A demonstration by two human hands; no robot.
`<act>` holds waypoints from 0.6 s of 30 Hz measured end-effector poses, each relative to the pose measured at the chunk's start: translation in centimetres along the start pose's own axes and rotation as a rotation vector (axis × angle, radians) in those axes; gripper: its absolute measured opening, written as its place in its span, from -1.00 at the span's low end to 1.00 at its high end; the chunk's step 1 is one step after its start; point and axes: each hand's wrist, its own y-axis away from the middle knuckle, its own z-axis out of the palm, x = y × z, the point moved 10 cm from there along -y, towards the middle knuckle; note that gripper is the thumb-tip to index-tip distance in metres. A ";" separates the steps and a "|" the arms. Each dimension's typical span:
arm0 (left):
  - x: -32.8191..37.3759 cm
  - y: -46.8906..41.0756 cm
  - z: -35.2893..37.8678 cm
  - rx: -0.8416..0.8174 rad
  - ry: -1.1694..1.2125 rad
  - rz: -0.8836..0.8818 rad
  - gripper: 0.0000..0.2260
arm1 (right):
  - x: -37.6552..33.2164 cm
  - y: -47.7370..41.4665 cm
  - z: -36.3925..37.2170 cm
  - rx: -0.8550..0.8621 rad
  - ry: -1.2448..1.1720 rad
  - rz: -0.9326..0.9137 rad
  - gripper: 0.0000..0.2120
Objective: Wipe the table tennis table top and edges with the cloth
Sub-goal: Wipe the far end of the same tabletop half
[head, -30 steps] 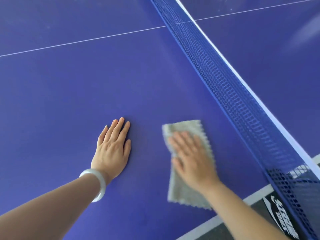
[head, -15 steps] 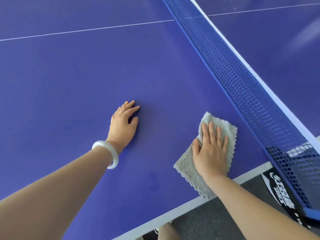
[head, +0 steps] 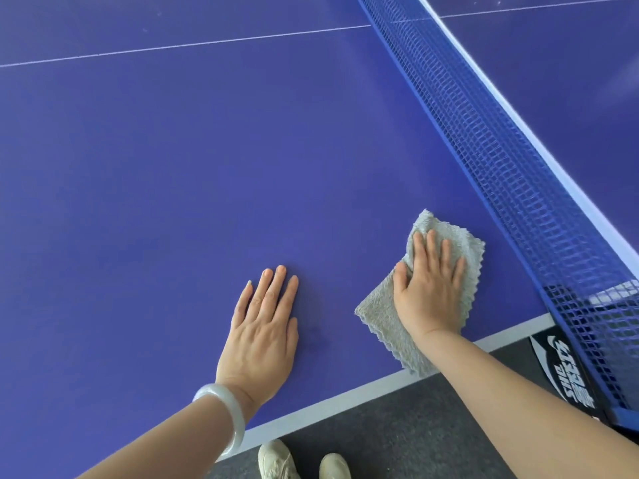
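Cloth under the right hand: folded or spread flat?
Folded: the grey cloth shows stacked scalloped edges along its near side, beneath the flat right hand.

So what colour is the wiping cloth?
The cloth is light grey, seen best in the head view.

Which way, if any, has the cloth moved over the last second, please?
Yes: the cloth slid right, closer to the net, under the right hand.

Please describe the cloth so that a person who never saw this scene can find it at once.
Follow the blue net to the near edge of the table. Just left of it, the right hand presses flat on the cloth. It is grey, fuzzy, zigzag-edged; the left hand beside it touches bare table.
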 end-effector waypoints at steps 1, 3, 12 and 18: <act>0.0 0.0 0.0 0.003 -0.007 0.001 -0.50 | -0.2 0.1 0.0 0.002 0.003 -0.032 -0.38; 0.0 0.1 0.0 0.007 -0.021 0.003 -0.50 | -1.1 0.7 0.0 -0.012 -0.010 -0.198 -0.41; 0.0 0.1 -0.4 0.016 -0.004 -0.031 -0.48 | 14.0 0.5 -1.4 0.009 -0.005 -0.120 -0.42; 0.1 0.0 -0.5 0.023 -0.005 -0.050 -0.47 | 5.6 5.3 -0.9 0.071 -0.004 -0.050 -0.40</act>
